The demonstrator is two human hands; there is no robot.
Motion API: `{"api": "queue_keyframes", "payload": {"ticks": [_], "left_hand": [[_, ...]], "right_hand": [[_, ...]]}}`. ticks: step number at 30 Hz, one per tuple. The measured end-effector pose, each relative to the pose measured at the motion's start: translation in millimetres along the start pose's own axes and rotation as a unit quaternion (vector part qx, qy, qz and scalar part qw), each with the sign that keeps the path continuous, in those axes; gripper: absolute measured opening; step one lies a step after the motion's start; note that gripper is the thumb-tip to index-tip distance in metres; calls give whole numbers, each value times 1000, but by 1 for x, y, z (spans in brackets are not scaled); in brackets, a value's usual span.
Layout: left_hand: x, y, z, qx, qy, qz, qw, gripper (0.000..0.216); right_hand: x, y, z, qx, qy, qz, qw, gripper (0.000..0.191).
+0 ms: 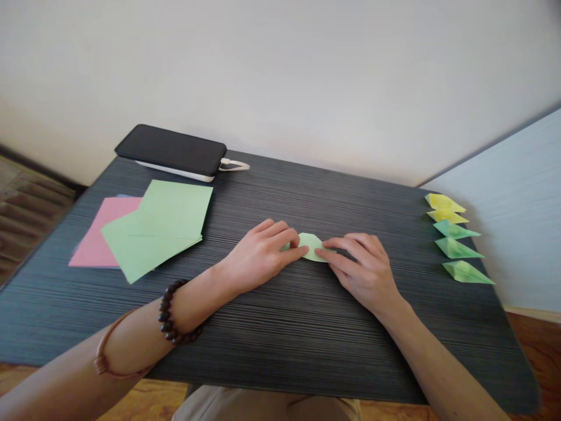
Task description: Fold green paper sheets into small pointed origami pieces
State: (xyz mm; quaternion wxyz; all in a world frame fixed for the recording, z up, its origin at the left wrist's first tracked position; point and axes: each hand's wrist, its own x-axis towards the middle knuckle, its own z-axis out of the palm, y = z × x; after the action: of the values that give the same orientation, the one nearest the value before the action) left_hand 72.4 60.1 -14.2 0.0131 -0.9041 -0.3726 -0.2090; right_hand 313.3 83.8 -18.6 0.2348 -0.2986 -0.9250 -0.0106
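Note:
A small folded piece of light green paper [312, 244] lies flat at the middle of the dark striped table [280, 327]. My left hand [260, 255] rests on its left end, fingers curled and thumb pressed onto the paper. My right hand [363, 266] presses its right end with the fingertips held together. Both hands hide part of the paper.
A stack of green sheets [162, 225] over a pink sheet [105, 234] lies at the left. A black phone [172, 149] on a white power bank with a cable sits at the back left. Several folded yellow and green paper shapes [458, 248] line the right edge.

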Motion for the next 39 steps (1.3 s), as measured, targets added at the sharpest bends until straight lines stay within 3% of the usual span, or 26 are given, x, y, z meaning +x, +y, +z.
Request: {"api": "queue_keyframes", "payload": {"ticks": [12,26,39], "left_hand": [[-4,-5,-1,-24,-27,-59,998,23],[-2,-4,-3,-18,-41,-60,997,22],[-1,-7,-2,-76,-67,-114,988,24]], "right_hand": [[-1,8,3,-4,-11,42,999,31],[5,-2,-2,-21,-49,72,996,17],[2,13,2,118,-50,138,982,8]]}}
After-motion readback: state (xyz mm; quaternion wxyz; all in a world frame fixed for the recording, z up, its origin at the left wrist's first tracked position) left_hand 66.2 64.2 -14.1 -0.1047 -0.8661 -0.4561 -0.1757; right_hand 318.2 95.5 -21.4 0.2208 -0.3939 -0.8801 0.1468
